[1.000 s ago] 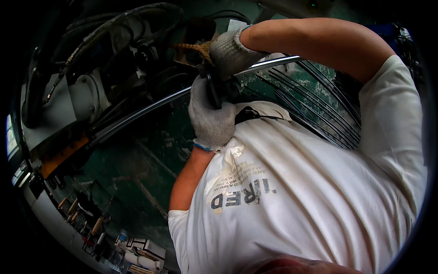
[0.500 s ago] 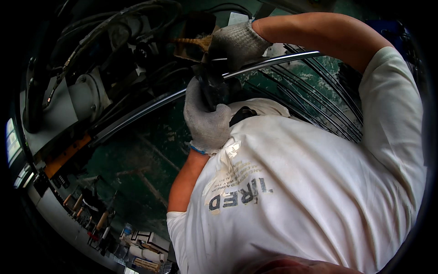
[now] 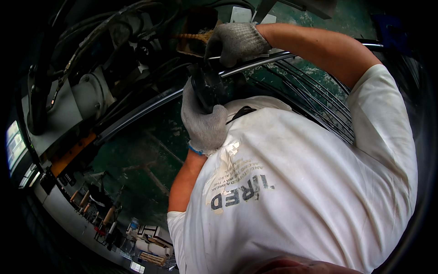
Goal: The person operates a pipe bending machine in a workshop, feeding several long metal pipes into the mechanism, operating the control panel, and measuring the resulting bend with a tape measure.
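Both my hands wear grey knitted gloves. My left hand [image 3: 202, 122] is wrapped round a black part [image 3: 208, 86] with a blocky, rounded body. This part sits at a long shiny metal rod [image 3: 157, 101]; whether it goes round the rod or lies against it is too dark to tell. Just above it, my right hand [image 3: 239, 43] is closed with its fingers curled. A thin bright metal piece [image 3: 214, 58] shows at those fingertips, its kind unclear. Behind the right glove is a straw-coloured brush-like thing [image 3: 197, 36] over an open box [image 3: 188, 47].
Several thin dark rods [image 3: 315, 91] lie to the right. Grey machinery [image 3: 68, 102] with hoses [image 3: 102, 39] stands at the left, near an orange beam [image 3: 73, 155]. Tools with wooden handles [image 3: 108, 214] are at lower left. The floor [image 3: 137, 182] is worn green.
My right hand has shifted slightly, its fingers curling above the black part, and its upper arm has lowered. My left hand keeps its hold on the black part. The view has tilted slightly.
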